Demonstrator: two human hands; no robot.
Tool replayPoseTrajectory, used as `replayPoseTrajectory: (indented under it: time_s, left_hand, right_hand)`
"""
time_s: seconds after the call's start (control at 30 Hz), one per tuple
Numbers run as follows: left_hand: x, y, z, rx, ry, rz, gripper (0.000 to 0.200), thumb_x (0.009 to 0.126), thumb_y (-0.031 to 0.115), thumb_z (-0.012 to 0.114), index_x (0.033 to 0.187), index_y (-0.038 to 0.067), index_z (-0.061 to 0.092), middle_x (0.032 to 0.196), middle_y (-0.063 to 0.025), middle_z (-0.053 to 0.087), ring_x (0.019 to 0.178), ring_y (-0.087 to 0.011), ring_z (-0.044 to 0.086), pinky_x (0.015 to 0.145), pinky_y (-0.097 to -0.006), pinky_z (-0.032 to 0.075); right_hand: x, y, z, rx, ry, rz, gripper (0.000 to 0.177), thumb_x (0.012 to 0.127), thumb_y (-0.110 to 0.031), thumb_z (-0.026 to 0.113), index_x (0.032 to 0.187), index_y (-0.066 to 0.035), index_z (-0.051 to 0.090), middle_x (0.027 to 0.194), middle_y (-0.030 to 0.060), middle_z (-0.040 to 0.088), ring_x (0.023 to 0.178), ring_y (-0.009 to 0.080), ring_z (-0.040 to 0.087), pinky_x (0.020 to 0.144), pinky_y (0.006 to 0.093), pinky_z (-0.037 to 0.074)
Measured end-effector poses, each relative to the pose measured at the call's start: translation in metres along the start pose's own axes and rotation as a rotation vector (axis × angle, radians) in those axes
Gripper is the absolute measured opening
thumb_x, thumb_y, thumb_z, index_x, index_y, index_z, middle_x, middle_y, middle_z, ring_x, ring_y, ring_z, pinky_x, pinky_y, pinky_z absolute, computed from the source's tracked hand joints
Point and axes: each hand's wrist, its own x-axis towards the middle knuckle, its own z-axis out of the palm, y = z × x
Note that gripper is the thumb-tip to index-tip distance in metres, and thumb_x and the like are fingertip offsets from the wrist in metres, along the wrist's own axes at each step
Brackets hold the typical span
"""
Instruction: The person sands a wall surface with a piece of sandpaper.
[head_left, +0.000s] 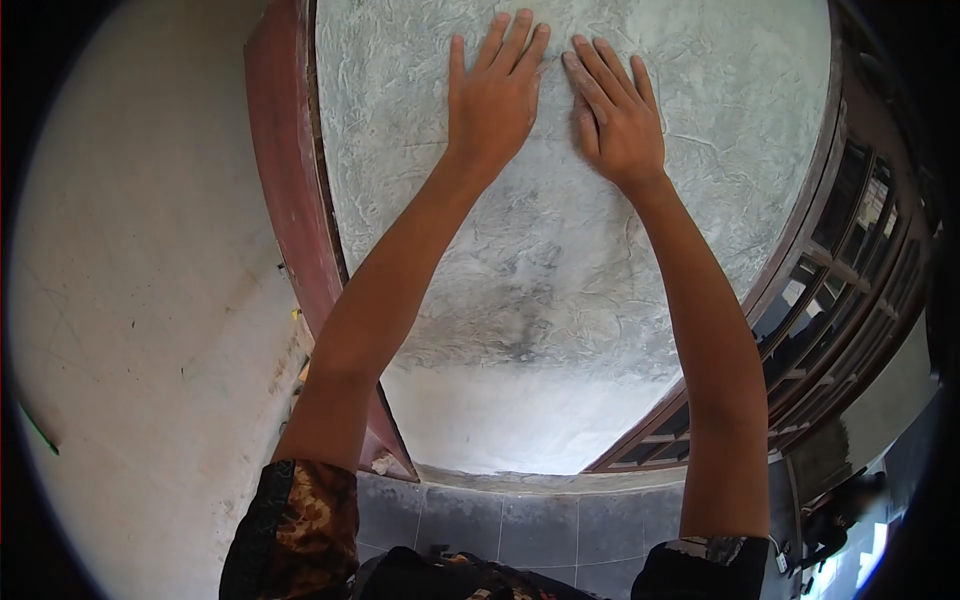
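Observation:
Both of my hands rest against a grey-green wall (560,260) with a rough, wrinkled plaster-like surface. My left hand (495,100) lies flat near the upper middle, fingers spread and pointing up. To its right, my right hand (622,115) also rests on the surface with its fingers stretched out, tilted to the left. Pale dust or residue shows on the right fingers. Neither hand holds anything. Below the rough area, the wall has a smoother whitish band (490,420).
A reddish-brown wooden frame (285,130) borders the wall on the left, beside a plain pale wall (140,300). Brown framed window panes (850,240) stand on the right. Dark grey floor tiles (540,525) lie below. A blurred dark figure (835,520) appears at lower right.

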Motion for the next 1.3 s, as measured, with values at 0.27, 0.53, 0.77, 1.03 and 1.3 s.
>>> replayPoseTrajectory:
  time_s: [0.27, 0.53, 0.77, 1.03, 1.3]
  left_hand:
    - [-0.037, 0.013, -0.013, 0.026, -0.135, -0.052, 0.052, 0.101, 0.02, 0.059, 0.153, 0.022, 0.052, 0.164, 0.0004, 0.041, 0.153, -0.0224, 0.036, 0.122, -0.0599, 0.023]
    - [-0.096, 0.019, -0.019, -0.04, -0.206, -0.075, 0.049, 0.103, 0.021, 0.057, 0.152, 0.021, 0.053, 0.163, -0.0006, 0.044, 0.151, -0.0247, 0.038, 0.121, -0.0614, 0.024]
    - [-0.011, 0.009, -0.004, 0.013, -0.05, -0.047, 0.049, 0.102, 0.02, 0.059, 0.15, 0.02, 0.055, 0.164, -0.0004, 0.043, 0.152, -0.0226, 0.036, 0.122, -0.059, 0.023]
    - [-0.022, 0.014, -0.01, 0.035, -0.084, -0.042, 0.049, 0.103, 0.022, 0.057, 0.152, 0.019, 0.051, 0.162, -0.0015, 0.044, 0.15, -0.0248, 0.04, 0.121, -0.0602, 0.026]
    - [-0.114, 0.029, -0.021, 0.021, -0.217, -0.126, 0.052, 0.102, 0.013, 0.058, 0.152, 0.02, 0.052, 0.164, -0.0018, 0.042, 0.152, -0.025, 0.037, 0.121, -0.0616, 0.025]
  right_hand:
    - [0.0, -0.006, 0.001, -0.008, 0.012, 0.025, 0.053, 0.097, -0.017, 0.052, 0.15, -0.016, 0.054, 0.161, 0.0043, 0.047, 0.149, 0.0247, 0.041, 0.124, 0.0512, 0.028]
    - [-0.001, -0.004, 0.002, -0.019, 0.028, 0.038, 0.055, 0.095, -0.018, 0.053, 0.149, -0.017, 0.055, 0.16, 0.0045, 0.047, 0.148, 0.0248, 0.043, 0.123, 0.051, 0.029]
    - [-0.001, -0.003, 0.001, -0.018, 0.024, 0.051, 0.055, 0.093, -0.017, 0.054, 0.147, -0.017, 0.057, 0.159, 0.0037, 0.048, 0.148, 0.0247, 0.043, 0.123, 0.0508, 0.03]
    - [-0.003, -0.001, 0.002, -0.001, 0.048, 0.047, 0.055, 0.091, -0.017, 0.056, 0.147, -0.016, 0.057, 0.159, 0.0042, 0.049, 0.148, 0.0251, 0.044, 0.123, 0.0518, 0.031]
    - [-0.005, -0.002, 0.001, 0.009, 0.049, 0.044, 0.056, 0.091, -0.016, 0.056, 0.146, -0.015, 0.057, 0.159, 0.0049, 0.049, 0.148, 0.0257, 0.043, 0.122, 0.0519, 0.03]
